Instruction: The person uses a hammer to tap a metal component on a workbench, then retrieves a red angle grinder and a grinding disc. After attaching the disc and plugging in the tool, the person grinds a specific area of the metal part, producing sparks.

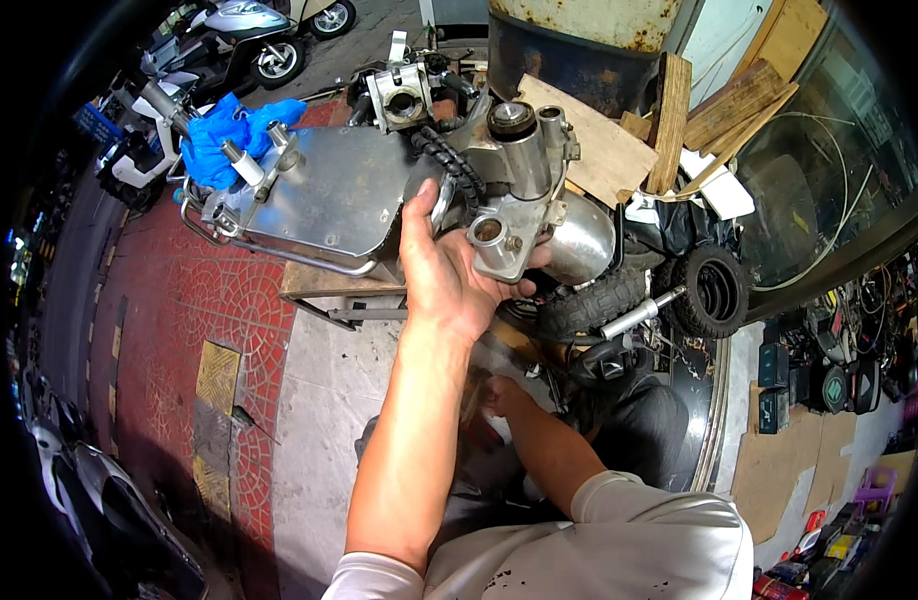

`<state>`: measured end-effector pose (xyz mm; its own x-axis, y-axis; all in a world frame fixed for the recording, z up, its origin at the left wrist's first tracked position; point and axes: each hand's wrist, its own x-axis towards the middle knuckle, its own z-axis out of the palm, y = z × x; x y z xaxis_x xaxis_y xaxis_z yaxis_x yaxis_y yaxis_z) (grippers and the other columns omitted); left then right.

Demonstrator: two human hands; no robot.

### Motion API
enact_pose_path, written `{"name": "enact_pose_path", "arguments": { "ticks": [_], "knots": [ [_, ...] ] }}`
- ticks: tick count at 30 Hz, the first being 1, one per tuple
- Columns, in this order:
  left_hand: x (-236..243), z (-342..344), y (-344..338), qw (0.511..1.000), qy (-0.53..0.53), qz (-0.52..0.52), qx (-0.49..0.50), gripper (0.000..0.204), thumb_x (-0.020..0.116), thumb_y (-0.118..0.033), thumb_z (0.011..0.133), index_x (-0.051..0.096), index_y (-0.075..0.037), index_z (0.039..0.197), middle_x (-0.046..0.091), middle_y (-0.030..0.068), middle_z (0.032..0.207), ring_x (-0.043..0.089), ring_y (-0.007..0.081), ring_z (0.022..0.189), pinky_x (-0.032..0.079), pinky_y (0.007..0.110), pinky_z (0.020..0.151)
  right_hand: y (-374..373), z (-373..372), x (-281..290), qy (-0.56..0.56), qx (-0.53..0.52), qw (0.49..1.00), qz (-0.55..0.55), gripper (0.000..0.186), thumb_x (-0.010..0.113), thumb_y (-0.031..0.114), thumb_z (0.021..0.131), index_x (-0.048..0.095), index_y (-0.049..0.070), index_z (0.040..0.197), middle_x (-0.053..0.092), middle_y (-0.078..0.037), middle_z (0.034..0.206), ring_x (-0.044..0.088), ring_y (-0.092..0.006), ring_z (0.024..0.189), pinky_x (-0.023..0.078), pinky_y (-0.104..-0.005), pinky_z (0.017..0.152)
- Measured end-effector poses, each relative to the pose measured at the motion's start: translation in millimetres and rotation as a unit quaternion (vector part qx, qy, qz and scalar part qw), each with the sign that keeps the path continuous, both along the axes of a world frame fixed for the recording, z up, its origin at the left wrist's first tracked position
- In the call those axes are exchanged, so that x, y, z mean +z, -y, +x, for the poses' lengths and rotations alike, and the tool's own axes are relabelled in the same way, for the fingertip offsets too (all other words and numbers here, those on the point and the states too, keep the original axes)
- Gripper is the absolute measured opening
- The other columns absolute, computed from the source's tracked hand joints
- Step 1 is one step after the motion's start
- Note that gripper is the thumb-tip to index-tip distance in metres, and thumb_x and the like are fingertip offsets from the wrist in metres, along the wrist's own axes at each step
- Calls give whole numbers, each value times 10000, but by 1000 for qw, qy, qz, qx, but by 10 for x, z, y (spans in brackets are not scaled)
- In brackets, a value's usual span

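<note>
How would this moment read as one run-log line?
left hand: cupped around silver fork clamp; right hand: lower, grip unclear; nearby: flat metal deck, blue plastic wrap, knobbly tyre

kinda roadside spot: red paving with curved pale lines [164, 400] and worn yellow tiles [219, 370] set in it, next to a pale grey concrete slab [314, 400]. dark asphalt road [67, 290] off left, small bright lights [17, 242] at the far edge. right side's got a big dark glass pane [829, 190], flat brown cardboard [779, 475] on the floor, and a purple plastic stool [877, 488].
</note>
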<state>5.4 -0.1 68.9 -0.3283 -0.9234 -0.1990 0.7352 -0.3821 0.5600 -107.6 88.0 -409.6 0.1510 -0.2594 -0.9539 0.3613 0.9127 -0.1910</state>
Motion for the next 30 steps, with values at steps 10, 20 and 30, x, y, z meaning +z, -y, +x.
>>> {"name": "enact_pose_path", "arguments": {
  "ticks": [10,20,30],
  "knots": [
    [-122,-51,17,996,37,-39,71,1002,335,-797,905,654,87,1254,763,225,1074,749,304,821,523,359,614,41,-12,808,-53,120,990,-49,190,616,275,993,636,90,953,585,-87,761,592,-245,658,522,-454,634],
    [-147,-108,51,994,28,-9,103,971,382,-813,873,690,61,1163,773,175,984,749,314,786,534,371,620,-573,-879,3287,-45,-129,913,-383,228,600,200,993,610,71,1180,603,-38,802,576,-185,629,498,-336,561],
    [-116,-89,52,994,20,-3,107,836,385,-777,890,680,-43,1161,754,104,906,730,284,675,463,350,512,436,-1012,6495,-542,352,364,-671,433,522,409,1087,640,-4,1036,601,-156,717,613,-283,681,490,-456,678]
  ]
}}
